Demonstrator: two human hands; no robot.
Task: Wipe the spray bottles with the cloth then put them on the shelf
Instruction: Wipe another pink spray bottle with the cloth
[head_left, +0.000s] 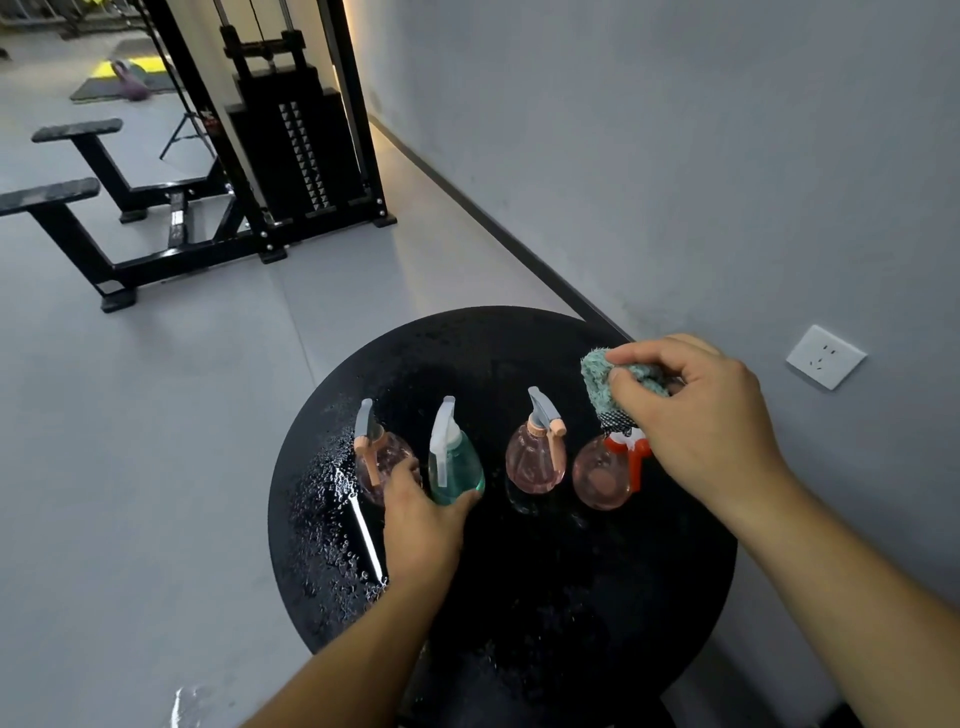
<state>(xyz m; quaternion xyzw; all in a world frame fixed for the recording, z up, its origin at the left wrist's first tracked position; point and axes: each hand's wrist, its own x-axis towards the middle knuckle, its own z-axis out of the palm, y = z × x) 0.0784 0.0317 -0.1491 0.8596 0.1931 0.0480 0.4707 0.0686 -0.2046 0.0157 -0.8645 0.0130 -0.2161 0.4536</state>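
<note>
Several spray bottles stand in a row on a round black table (519, 597). From left: a pink bottle with a grey trigger (382, 457), a teal bottle with a white trigger (457, 467), a second pink bottle (535, 457), and a pink bottle with a red and white top (605, 475). My left hand (423, 519) grips the base of the teal bottle. My right hand (696, 415) holds a bunched teal cloth (602, 384) just above the red-topped bottle, partly hiding its top.
Water droplets cover the table's left side. A grey wall with a white socket (826, 357) runs along the right. A black cable weight machine (291, 145) and its floor frame stand at the back left on the grey floor. No shelf is in view.
</note>
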